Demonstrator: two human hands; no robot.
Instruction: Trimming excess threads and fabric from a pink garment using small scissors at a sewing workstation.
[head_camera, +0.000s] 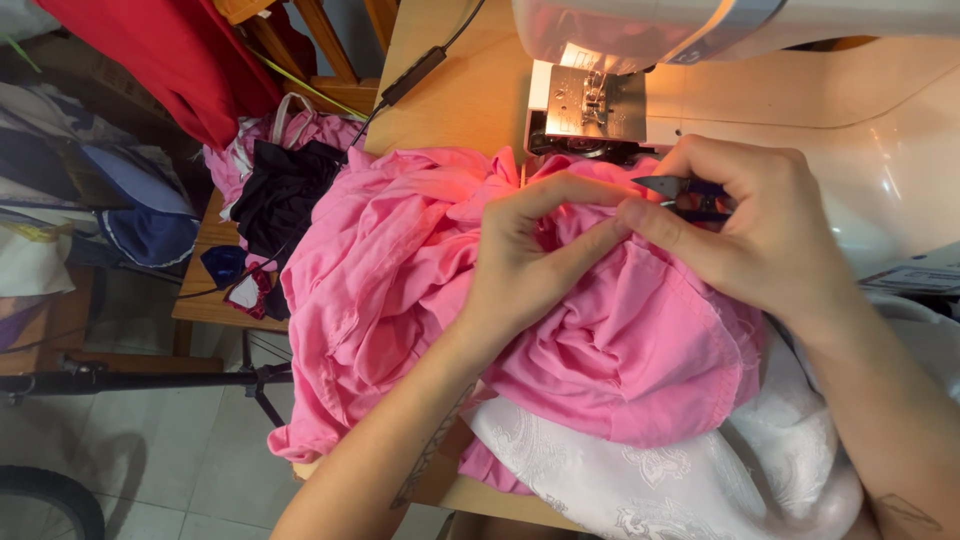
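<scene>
Pink fabric (600, 340) sits bunched at frame centre on the wooden table (450, 90), just at 6 o'clock of the sewing machine (700, 60), kept close to its lit needle plate. Left hand (525, 265) pinches a fold between thumb and forefinger, likely to hold it taut. Right hand (760, 225), at its 3 o'clock, grips dark thread snips (680, 190), tips pointing at the pinched spot.

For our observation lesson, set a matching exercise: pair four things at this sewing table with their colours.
Things:
1. bunched garment under both hands
2. patterned cloth at the near table edge
3. sewing machine
4. hanging fabric at top left

Colours:
A. red
B. pink
C. cream
D. white

Pairs: 1-B, 2-D, 3-C, 4-A
</scene>
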